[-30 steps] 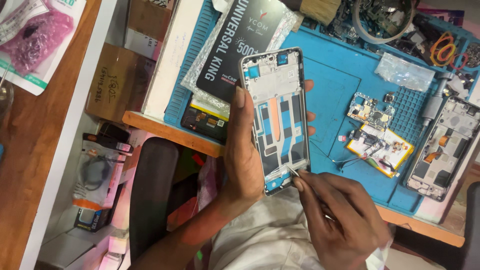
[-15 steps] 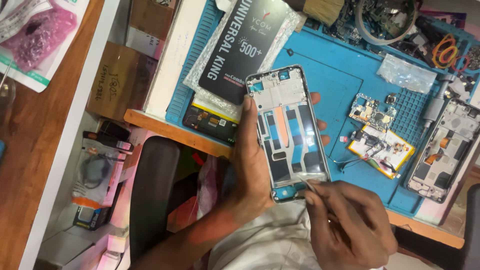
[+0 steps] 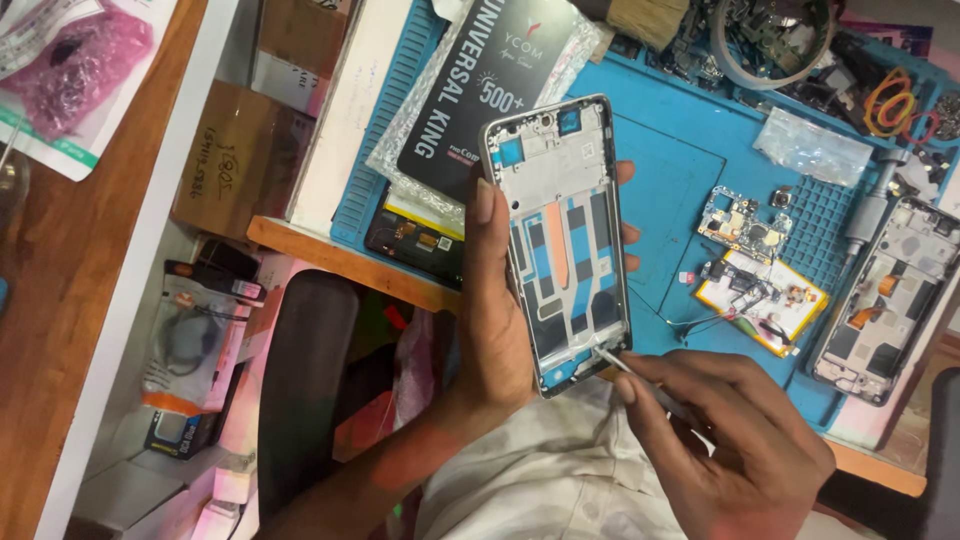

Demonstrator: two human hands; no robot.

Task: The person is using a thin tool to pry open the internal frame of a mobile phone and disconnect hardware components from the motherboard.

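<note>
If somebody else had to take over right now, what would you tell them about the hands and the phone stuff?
Left hand: grips the opened phone frame upright above the blue work mat, thumb on its left edge.
Right hand: holds a thin metal tool with its tip at the frame's lower right corner.
On the mat: a circuit board, a yellow battery part, and a second opened phone at the right edge.
Done: the frame is stripped and boards are out.
Left: the tool is working at the bottom corner; loose parts lie unassembled.
</note>
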